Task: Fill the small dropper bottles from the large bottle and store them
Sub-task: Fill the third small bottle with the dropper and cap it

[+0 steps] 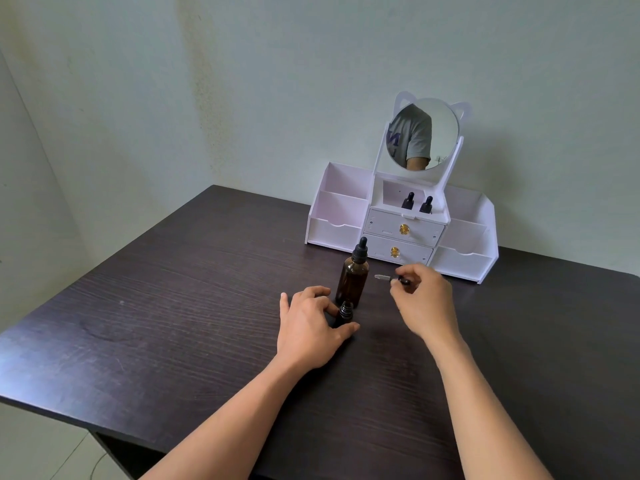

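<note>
A small uncapped dark glass bottle (344, 315) is gripped by the left hand (308, 327); its glass-tipped dropper (391, 278) is pinched in the right hand (426, 299) beside the large amber bottle (352, 278).

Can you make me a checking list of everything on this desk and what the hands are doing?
Surface: dark wood-grain table, bare apart from the job's things.
Job's things: large amber bottle upright, capped; small bottle open, steadied by left hand; dropper held level by right hand; two small bottles stored in white organizer.
Clutter: nothing seen.
Hands: both fingers closed on their items.
Cables: nothing certain.
Surroundings: pale wall; round mirror on organizer.
</note>
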